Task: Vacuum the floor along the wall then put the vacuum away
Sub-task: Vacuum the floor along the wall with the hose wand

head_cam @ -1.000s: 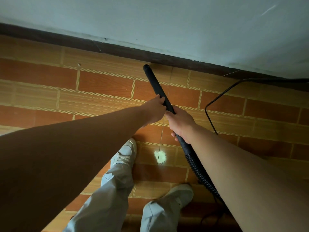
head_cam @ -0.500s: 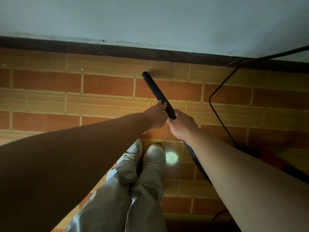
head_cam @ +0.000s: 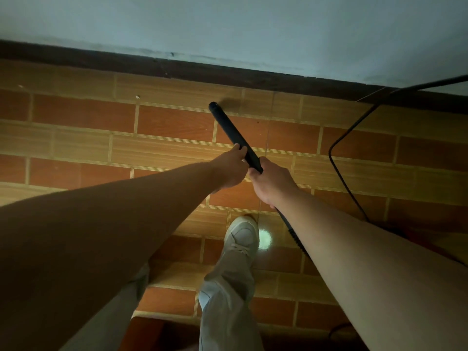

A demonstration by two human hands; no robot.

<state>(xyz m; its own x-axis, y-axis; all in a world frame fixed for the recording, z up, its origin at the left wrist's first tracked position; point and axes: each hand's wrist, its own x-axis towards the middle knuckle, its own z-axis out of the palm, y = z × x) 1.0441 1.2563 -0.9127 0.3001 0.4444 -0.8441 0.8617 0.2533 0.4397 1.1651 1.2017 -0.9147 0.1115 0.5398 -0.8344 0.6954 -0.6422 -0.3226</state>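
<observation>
Judging by its look, the black vacuum wand (head_cam: 233, 133) is a stiff, light tube, smooth enough to twist in a loose grip. The ribbed hose (head_cam: 295, 235) at its rear end looks soft and likely to drag. The tube's upper half is the sensible hold, and both hands are there. The left hand (head_cam: 229, 168) curls its fingers round the wand just ahead of the right hand (head_cam: 272, 183), which grips it fully. The tip points at the tiled floor (head_cam: 83, 112) near its far edge by the skirting board (head_cam: 101, 62); whether it touches is unclear.
</observation>
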